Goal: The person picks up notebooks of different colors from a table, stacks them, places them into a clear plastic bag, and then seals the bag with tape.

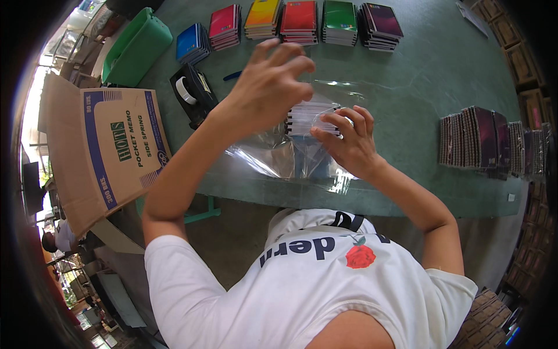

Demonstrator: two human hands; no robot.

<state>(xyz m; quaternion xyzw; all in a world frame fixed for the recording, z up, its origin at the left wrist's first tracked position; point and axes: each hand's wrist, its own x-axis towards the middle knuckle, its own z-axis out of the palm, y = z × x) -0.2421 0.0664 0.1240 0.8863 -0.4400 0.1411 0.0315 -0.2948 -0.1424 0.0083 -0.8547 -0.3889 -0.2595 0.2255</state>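
In front of me lies a stack of small spiral notebooks [308,119], white page edges showing, with a sheet of clear plastic film [261,152] around and under it. My left hand [270,81] is raised over the stack's far left side, its fingers bent and apart, with nothing visible in them. My right hand [353,142] rests at the stack's right side, thumb and fingers curled together on the film. Part of the stack is hidden by the shiny film and my left hand.
Several coloured notebook stacks [299,20] line the table's far side. A black tape dispenser [195,93], a green bin [136,49] and a cardboard box [119,145] stand left. Wrapped notebook stacks [485,139] are at the right, on the green table [401,93].
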